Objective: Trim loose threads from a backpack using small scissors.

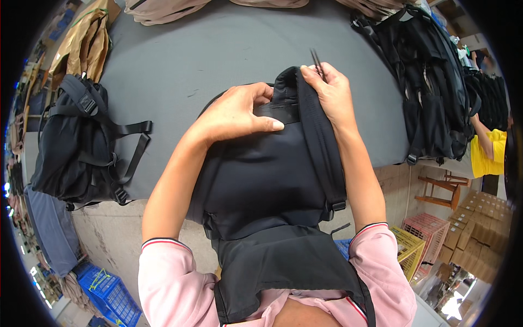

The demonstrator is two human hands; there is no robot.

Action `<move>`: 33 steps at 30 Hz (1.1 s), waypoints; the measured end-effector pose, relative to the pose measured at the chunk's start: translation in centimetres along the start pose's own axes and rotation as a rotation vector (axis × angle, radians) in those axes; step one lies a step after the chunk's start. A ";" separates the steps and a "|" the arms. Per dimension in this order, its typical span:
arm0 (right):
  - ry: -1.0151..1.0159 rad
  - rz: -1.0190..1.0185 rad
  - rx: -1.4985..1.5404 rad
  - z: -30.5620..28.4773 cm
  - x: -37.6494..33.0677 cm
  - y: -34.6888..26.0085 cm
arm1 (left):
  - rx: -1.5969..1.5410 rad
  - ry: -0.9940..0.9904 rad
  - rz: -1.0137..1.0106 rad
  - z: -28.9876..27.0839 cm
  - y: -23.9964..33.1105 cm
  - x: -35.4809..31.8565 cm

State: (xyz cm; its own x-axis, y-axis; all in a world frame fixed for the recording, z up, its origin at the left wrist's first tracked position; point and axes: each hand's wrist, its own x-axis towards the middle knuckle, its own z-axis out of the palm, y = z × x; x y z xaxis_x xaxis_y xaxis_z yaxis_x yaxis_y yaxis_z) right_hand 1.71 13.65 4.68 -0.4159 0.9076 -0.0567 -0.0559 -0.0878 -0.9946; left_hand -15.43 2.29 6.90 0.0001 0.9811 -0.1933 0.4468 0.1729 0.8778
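Right grip [333, 92] was closed around tweezers [314, 58], the black backpack [261, 174] seemingly steadied by left grip [234, 113], closure unclear.

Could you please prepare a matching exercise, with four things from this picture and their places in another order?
Things:
1. black bag at the centre
2. thin dark tool
3. brown paper bag
4. wooden stool

Places:
A. toward the far left end of the grey table
B. near the stacked cartons
C. in the right hand
D. touched by both the left hand and the right

Pairs: 1-D, 2-C, 3-A, 4-B
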 end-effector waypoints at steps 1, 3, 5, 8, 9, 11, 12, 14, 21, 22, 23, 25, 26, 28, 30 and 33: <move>-0.011 0.007 -0.106 -0.1 0.5 0.3 | 0.087 0.002 0.005 0.2 0.2 -0.1; -0.051 0.038 -0.278 -0.6 1.6 1.4 | 0.210 0.071 -0.012 1.1 1.9 -0.9; -0.115 0.075 -0.303 -0.7 1.9 1.4 | 0.279 0.206 0.010 1.7 2.5 -2.0; -0.203 0.142 -0.280 -0.6 1.9 1.6 | 0.310 0.246 0.036 2.2 2.9 -2.8; -0.238 0.219 -0.285 -0.3 1.8 1.1 | 0.291 0.236 0.079 2.3 2.3 -2.8; -0.272 0.296 -0.290 -0.2 1.5 0.7 | 0.325 0.244 0.066 2.6 2.0 -2.7; -0.212 0.140 -0.507 -0.3 1.3 0.6 | 0.361 0.253 0.055 2.6 1.8 -2.5; -0.146 -0.021 -0.720 -0.5 0.6 0.0 | 0.274 0.238 0.024 2.5 1.6 -1.9; -0.257 -0.534 -0.612 0.3 -4.3 -5.1 | 0.127 0.267 0.009 2.9 0.3 -1.4; -0.337 -0.542 -0.663 0.4 -4.3 -4.9 | 0.125 0.263 0.013 2.9 0.7 -1.3; -0.352 -0.509 -0.719 0.4 -4.2 -4.2 | 0.107 0.237 0.006 2.9 1.1 -1.3; -0.345 -0.519 -0.737 0.4 -4.0 -2.9 | 0.091 0.226 -0.006 3.0 1.2 -1.2; -0.334 -0.513 -0.780 0.3 -4.1 -2.8 | 0.123 0.243 0.045 3.2 1.0 -1.1; -0.307 -0.548 -0.748 0.7 -4.2 -2.2 | 0.155 0.253 0.093 3.2 0.9 -1.0; -0.274 -0.585 -0.720 1.0 -4.2 -1.7 | 0.109 0.248 0.032 3.2 1.1 -1.0; -0.196 -0.756 -0.818 1.5 -4.2 -1.6 | 0.028 0.213 -0.069 3.1 1.4 -1.0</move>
State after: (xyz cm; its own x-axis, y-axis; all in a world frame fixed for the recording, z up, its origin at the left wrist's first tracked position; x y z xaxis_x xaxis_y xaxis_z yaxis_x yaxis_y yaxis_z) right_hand 2.18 9.34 6.61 -0.6664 0.5275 0.5269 0.2276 0.8169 -0.5300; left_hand -12.06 1.27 7.03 -0.2191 0.9636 -0.1532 0.4636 0.2410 0.8526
